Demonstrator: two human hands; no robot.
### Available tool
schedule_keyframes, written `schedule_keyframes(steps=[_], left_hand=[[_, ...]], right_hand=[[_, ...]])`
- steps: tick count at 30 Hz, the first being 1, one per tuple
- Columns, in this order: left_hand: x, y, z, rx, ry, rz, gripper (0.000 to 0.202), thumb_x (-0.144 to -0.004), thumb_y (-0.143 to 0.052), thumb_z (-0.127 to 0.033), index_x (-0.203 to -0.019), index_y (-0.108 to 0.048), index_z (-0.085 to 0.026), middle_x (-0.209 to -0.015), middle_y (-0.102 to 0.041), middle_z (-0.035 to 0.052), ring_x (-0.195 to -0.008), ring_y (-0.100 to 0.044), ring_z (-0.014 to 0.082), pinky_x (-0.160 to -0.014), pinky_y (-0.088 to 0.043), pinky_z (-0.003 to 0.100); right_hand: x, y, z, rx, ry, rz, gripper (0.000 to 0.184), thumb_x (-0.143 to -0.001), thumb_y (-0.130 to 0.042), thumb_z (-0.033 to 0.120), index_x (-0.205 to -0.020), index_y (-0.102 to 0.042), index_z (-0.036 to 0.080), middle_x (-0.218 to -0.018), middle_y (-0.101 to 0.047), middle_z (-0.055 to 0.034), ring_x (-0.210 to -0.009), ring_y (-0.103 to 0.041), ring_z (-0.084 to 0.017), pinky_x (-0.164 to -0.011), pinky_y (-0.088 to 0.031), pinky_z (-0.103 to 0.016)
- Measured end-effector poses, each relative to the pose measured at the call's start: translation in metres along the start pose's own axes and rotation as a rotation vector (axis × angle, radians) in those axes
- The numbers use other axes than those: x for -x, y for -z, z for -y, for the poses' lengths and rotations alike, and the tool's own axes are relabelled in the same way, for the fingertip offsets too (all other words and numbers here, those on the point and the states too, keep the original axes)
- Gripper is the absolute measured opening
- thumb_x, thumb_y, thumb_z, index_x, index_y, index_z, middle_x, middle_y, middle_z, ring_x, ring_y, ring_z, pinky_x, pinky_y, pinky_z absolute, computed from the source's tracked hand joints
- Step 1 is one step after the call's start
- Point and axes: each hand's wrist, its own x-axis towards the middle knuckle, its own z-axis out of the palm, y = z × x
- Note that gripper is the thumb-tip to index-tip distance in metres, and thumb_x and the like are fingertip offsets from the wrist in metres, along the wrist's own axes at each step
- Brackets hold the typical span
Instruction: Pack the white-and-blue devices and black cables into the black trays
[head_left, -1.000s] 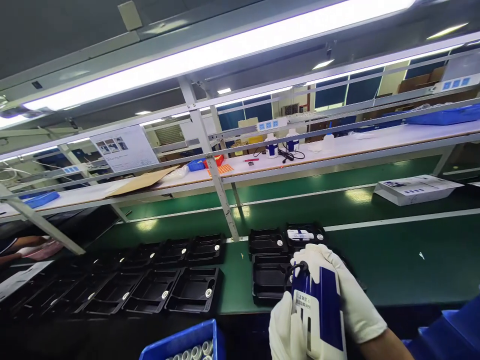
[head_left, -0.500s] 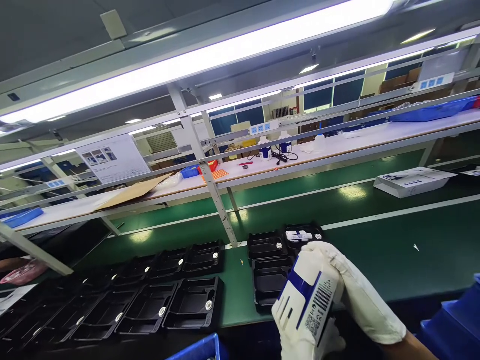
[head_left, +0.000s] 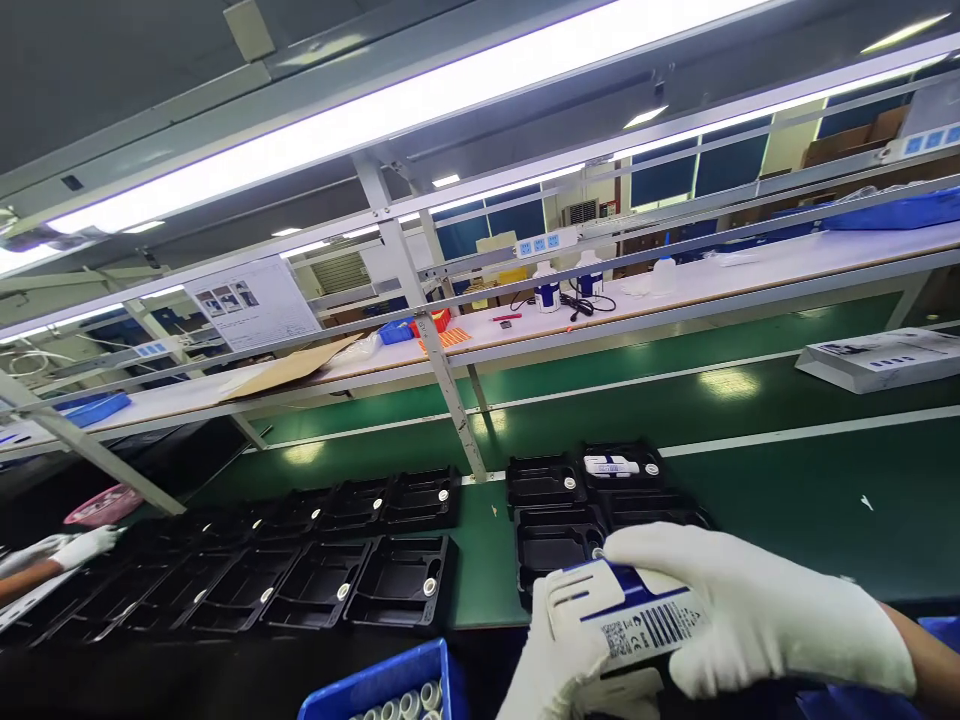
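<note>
Both my hands wear white gloves and grip a white and blue device (head_left: 626, 615) with a barcode label, now lying almost flat at the bottom centre. My right hand (head_left: 757, 615) wraps over its top and right end. My left hand (head_left: 559, 655) grips its left end from below. Just beyond the device lies a group of black plastic trays (head_left: 559, 535); the far right tray (head_left: 619, 466) holds a similar white and blue device.
Several more black trays (head_left: 315, 570) lie in rows to the left on the green belt (head_left: 787, 490). A blue bin (head_left: 375, 685) of small round parts sits at the bottom edge. A white box (head_left: 877, 360) lies far right. Another person's gloved hand (head_left: 82, 545) reaches in at the left.
The device has been turned from upright to nearly flat, barcode side up, between both hands. The view shifted slightly, and another person's gloved hand appeared at the left.
</note>
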Motion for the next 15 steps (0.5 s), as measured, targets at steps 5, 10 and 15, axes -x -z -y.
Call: schedule_keyframes(steps=[5,10,15], left_hand=[[0.006,0.029,-0.015,0.498,0.544,0.154,0.085,-0.073,-0.065,-0.085,-0.123,-0.064,-0.016,-0.096,-0.074,0.0124,-0.062,-0.069,0.0195,-0.057,-0.058,0.034],[-0.023,0.048,0.063,0.383,0.564,0.126,0.1,-0.071,-0.035,-0.102,-0.098,-0.069,-0.012,-0.086,-0.071,0.0132,-0.061,-0.065,0.0184,-0.067,-0.056,0.037],[0.007,-0.007,0.171,0.228,0.713,0.136,0.089,-0.067,-0.038,-0.103,-0.07,-0.069,-0.02,-0.079,-0.069,0.0111,-0.09,-0.072,0.0336,-0.107,-0.049,0.062]], right_hand=[[-0.006,-0.028,-0.016,-0.159,-0.221,0.111,0.089,-0.057,-0.088,0.025,-0.143,-0.066,0.029,-0.132,-0.074,-0.0087,-0.12,-0.068,-0.037,-0.103,-0.055,-0.045],[-0.007,-0.066,-0.042,-1.285,-0.481,0.167,0.054,-0.084,-0.067,0.061,-0.101,-0.083,0.012,-0.1,-0.08,-0.013,-0.087,-0.074,-0.021,-0.078,-0.059,-0.029],[-0.016,-0.065,-0.06,-1.661,-0.463,0.129,0.066,-0.069,-0.067,0.066,-0.101,-0.081,0.01,-0.095,-0.079,-0.015,-0.08,-0.073,-0.023,-0.07,-0.059,-0.034]])
